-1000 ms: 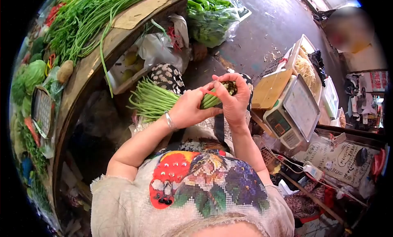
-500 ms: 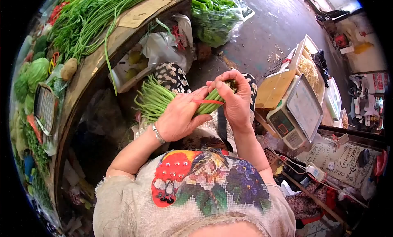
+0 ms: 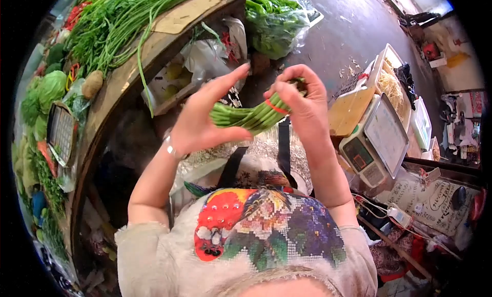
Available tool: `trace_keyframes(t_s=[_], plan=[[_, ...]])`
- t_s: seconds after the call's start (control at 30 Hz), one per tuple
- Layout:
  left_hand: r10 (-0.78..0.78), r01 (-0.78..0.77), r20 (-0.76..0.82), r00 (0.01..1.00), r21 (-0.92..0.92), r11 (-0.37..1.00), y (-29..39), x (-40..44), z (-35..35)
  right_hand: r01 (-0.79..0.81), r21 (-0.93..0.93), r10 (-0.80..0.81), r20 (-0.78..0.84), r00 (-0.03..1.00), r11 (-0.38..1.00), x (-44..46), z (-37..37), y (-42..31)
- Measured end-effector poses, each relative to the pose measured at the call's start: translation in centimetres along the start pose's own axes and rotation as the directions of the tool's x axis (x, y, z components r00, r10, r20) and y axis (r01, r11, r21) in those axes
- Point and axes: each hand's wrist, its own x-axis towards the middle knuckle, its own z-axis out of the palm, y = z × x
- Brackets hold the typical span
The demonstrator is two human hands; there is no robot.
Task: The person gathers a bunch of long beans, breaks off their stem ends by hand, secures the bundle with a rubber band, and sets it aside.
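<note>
A bundle of long green beans [image 3: 251, 118] is held in front of my body, with a red band [image 3: 277, 106] around it near the right end. My right hand [image 3: 303, 98] is closed on that end, its fingers and thumb wrapped round the dark tips. My left hand [image 3: 205, 117] is open and slightly blurred, thumb and fingers spread wide at the left part of the bundle. It hides the beans' far left end, and whether it touches them I cannot tell.
Leafy greens [image 3: 118, 30], a calculator [image 3: 61, 133] and a potato [image 3: 92, 84] lie on the curved counter at left. Bagged greens [image 3: 274, 25] stand ahead. To the right are a weighing scale [image 3: 366, 156] and a crate of pale sprouts [image 3: 388, 84].
My left hand has come off its grip on the beans and spread its fingers. My right hand has raised the bundle slightly, moving up and right; the loose ends no longer show at left.
</note>
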Motion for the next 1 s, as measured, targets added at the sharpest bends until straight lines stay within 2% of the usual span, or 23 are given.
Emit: trace_keyframes(t_s=[0.03, 0.07, 0.13, 0.17, 0.2, 0.27, 0.3, 0.33, 0.4, 0.43, 0.47, 0.53, 0.57, 0.6, 0.67, 0.83, 0.9, 1.0], plan=[[-0.036, 0.049, 0.104, 0.994, -0.131, 0.990, -0.4, 1.3, 0.4, 0.002, 0.018, -0.003, 0.050, 0.999, 1.000, 0.1, 0.5, 0.3], [0.044, -0.019, 0.128, 0.991, -0.195, 0.981, -0.8, 2.0, 1.0, 0.026, 0.024, -0.027, 0.055, 0.998, 0.999, 0.1, 1.2, 0.2], [-0.146, 0.288, 0.375, 0.915, -0.356, 0.889, 0.0, 2.8, 1.9, 0.105, -0.086, -0.094, 0.123, 0.988, 0.991, 0.0, 2.0, -0.8], [-0.171, 0.304, 0.373, 0.912, -0.335, 0.892, -1.4, 2.6, 2.8, 0.064, -0.272, -0.031, 0.125, 0.992, 0.960, 0.2, 1.9, -1.2], [-0.165, 0.299, 0.379, 0.910, -0.330, 0.895, -1.7, 2.6, 3.1, 0.071, -0.269, -0.040, 0.119, 0.992, 0.961, 0.6, 1.9, -1.0], [-0.311, 0.486, 0.383, 0.870, -0.556, 0.674, -1.9, 2.9, 3.0, 0.243, -0.104, -0.221, 0.186, 0.957, 0.964, 1.7, 2.1, -0.4], [-0.315, 0.458, 0.332, 0.889, -0.663, 0.592, -1.9, 3.2, 2.5, 0.223, 0.035, -0.226, 0.142, 0.964, 0.974, 1.7, 2.5, -1.2], [-0.328, 0.417, 0.279, 0.902, -0.758, 0.501, -1.9, 3.4, 1.9, 0.368, -0.117, -0.360, 0.085, 0.929, 0.922, 2.2, 1.6, -0.9], [-0.336, 0.400, 0.253, 0.907, -0.765, 0.505, -2.1, 3.6, 0.6, 0.516, -0.411, -0.562, 0.011, 0.827, 0.752, 3.1, 0.4, -0.6], [-0.369, 0.419, 0.253, 0.895, -0.761, 0.496, -1.9, 3.7, 0.4, 0.525, -0.485, -0.570, 0.063, 0.819, 0.700, 3.0, 0.5, -0.5], [-0.401, 0.440, 0.256, 0.880, -0.757, 0.483, -1.7, 3.6, 0.4, 0.602, -0.543, -0.638, 0.151, 0.755, 0.585, 2.6, 1.0, -0.3], [-0.446, 0.446, 0.225, 0.866, -0.751, 0.487, -1.9, 3.2, 0.7, 0.599, -0.619, -0.600, 0.245, 0.761, 0.508, 2.1, 1.7, 0.5], [-0.437, 0.444, 0.228, 0.870, -0.749, 0.492, -1.9, 3.2, 0.7, 0.626, -0.647, -0.639, 0.269, 0.721, 0.434, 2.3, 1.9, 1.0], [-0.429, 0.443, 0.233, 0.873, -0.748, 0.495, -1.9, 3.2, 0.7, 0.624, -0.647, -0.639, 0.265, 0.722, 0.438, 2.4, 2.0, 1.0], [-0.417, 0.433, 0.229, 0.879, -0.748, 0.503, -2.4, 3.0, 1.0, 0.647, -0.728, -0.661, 0.373, 0.651, 0.227, 2.7, 2.1, 1.0], [-0.371, 0.421, 0.250, 0.894, -0.750, 0.510, -3.1, 3.0, 1.3, 0.672, -0.727, -0.689, 0.415, 0.594, 0.141, 2.9, 2.1, 0.9], [-0.432, 0.440, 0.233, 0.871, -0.760, 0.478, -2.3, 3.1, 1.6, 0.682, -0.727, -0.643, 0.484, 0.594, 0.083, 3.1, 1.8, 0.7], [-0.424, 0.475, 0.272, 0.864, -0.720, 0.506, -2.5, 3.4, 1.4, 0.755, -0.642, -0.601, 0.552, 0.578, 0.135, 3.6, 1.2, 0.3]])
